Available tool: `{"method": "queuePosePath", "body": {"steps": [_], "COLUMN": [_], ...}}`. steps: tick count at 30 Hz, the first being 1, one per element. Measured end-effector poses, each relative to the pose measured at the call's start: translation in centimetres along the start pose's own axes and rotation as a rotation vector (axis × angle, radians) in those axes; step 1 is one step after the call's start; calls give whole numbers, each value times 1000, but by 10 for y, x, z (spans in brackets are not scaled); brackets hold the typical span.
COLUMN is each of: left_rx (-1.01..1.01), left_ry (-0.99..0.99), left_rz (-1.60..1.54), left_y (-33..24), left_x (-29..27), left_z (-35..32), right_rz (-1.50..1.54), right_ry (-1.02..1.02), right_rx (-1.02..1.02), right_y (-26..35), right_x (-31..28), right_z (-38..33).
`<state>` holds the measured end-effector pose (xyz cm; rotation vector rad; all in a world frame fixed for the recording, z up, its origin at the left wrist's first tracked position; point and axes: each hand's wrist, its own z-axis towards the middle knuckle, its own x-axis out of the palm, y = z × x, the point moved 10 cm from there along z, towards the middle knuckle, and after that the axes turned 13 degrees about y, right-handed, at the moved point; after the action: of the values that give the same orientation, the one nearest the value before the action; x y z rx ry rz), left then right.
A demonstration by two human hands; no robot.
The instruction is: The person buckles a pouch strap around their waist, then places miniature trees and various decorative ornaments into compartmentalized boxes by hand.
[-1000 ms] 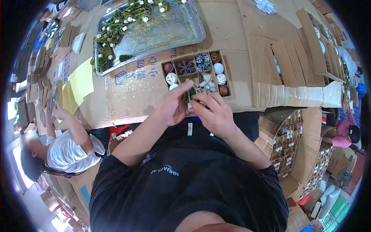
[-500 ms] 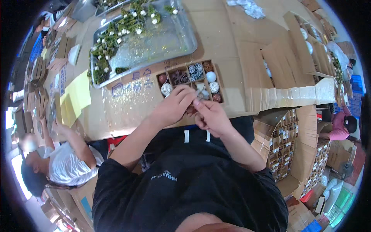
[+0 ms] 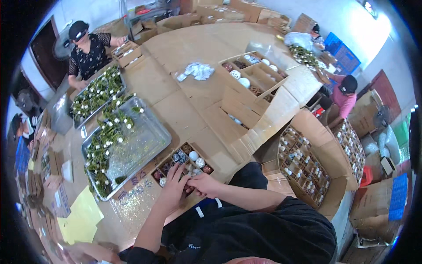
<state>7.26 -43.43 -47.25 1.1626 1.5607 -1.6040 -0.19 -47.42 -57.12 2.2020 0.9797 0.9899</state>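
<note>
The divided cardboard box (image 3: 205, 158) lies at the table's near edge. The left hand (image 3: 174, 188) reaches over it, fingers extended; the right hand (image 3: 204, 185) meets it, fingers curled. Whether either grips anything cannot be told.

Brown cardboard covers the table (image 3: 176, 101), glittery towards the metal tray (image 3: 151, 132) at ten o'clock; a white wall (image 3: 367, 48) stands at two.

The box shows one smooth white ball (image 3: 193, 155), two white lattice balls (image 3: 200, 163) and two dark red balls (image 3: 207, 169). Beyond lie two sprig-bearing trays, including the metal one, one open carton (image 3: 338, 187) at three, and at least four co-workers (image 3: 345, 103), one in pink at two.
</note>
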Motion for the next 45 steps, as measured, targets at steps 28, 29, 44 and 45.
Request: {"method": "queuePosePath", "body": {"steps": [28, 29, 44, 45], "left_rx": [-221, -259, -162, -55], "left_ry": [45, 85, -67, -120], "left_rz": [71, 23, -234, -169], "left_y": [-11, -2, 11, -3], "left_x": [13, 26, 53, 38], "left_z": [-22, -23, -21, 1], "right_rz": [-1729, -1728, -1469, -1386], "right_ry": [43, 191, -1013, -1110], "right_rx": [-72, -25, -211, -402], "right_y": [62, 67, 405, 448], "right_x": [32, 41, -269, -340], "right_z": [-2, -1, 177, 118]}}
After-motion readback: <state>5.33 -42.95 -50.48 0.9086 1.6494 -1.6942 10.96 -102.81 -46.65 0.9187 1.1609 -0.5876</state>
